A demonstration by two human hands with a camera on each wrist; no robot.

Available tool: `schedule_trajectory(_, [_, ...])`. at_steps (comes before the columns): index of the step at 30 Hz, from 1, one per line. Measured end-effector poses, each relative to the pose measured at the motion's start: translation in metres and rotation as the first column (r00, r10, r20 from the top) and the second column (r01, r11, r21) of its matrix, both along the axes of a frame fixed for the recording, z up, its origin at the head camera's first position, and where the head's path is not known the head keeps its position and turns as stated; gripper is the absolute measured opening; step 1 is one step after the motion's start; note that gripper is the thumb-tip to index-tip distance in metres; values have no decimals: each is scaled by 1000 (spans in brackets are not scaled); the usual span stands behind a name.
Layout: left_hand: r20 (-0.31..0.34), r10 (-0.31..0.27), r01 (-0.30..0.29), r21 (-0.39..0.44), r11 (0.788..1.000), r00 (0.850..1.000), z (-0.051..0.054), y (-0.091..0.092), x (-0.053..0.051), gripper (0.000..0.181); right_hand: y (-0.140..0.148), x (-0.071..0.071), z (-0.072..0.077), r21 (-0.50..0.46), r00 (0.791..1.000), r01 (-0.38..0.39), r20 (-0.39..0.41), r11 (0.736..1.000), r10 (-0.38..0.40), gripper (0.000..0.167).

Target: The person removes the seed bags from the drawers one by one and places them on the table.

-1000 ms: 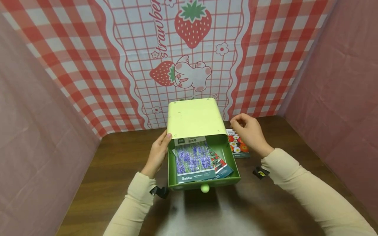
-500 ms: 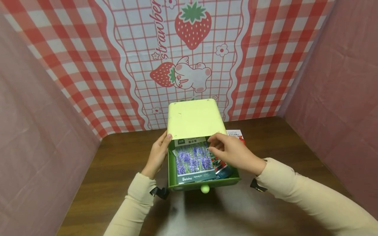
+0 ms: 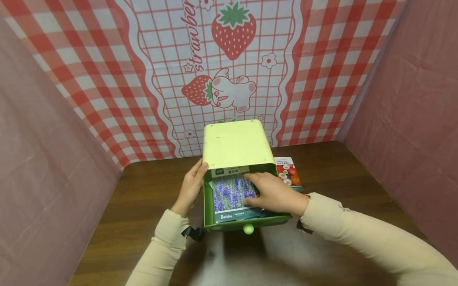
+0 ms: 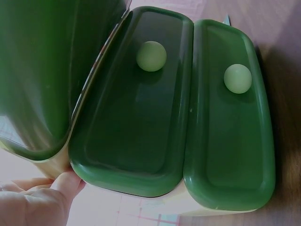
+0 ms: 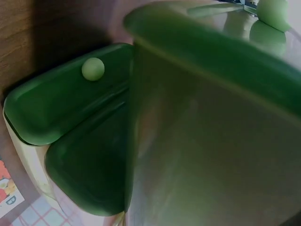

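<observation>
A small light-green drawer cabinet (image 3: 236, 143) stands with its top drawer (image 3: 208, 204) pulled out. Inside lies a lavender seed packet (image 3: 229, 192) with purple flowers on its front. My left hand (image 3: 189, 188) rests along the cabinet's left side, thumb by the front edge. In the left wrist view its fingers lie against the side wall. My right hand (image 3: 273, 192) reaches into the drawer with thumb and fingers spread over the packet's right part. It hides the drawer's right side; whether it pinches anything does not show. The wrist view on that side shows only the drawer's outside.
A seed packet (image 3: 289, 174) with red and white flowers lies on the wooden table (image 3: 332, 171) right of the cabinet. Two lower drawers, each with a round knob (image 4: 151, 56), are pushed in. Checked cloth hangs behind, pink cloth at the sides.
My right hand has moved left from above the red-flower packet into the pulled-out drawer and down to the lavender packet. My left hand has stayed at the cabinet's side.
</observation>
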State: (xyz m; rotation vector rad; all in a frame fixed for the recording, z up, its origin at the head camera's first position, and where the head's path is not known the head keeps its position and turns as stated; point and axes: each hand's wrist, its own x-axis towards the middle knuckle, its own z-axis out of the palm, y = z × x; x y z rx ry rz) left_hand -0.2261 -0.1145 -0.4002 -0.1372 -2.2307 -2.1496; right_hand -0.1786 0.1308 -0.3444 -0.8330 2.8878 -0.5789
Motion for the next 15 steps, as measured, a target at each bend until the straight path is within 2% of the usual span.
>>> schedule_trajectory(7, [1,-6,6,7,1000,1000,0,0,0,55,-3,1,-3,62,1000,-14,3,998,14,80])
schedule_trajectory(15, [-7,-14,14,-4,1000,1000,0,1,0,56,-4,3,-3,16,999,-11,33,1000,10,80])
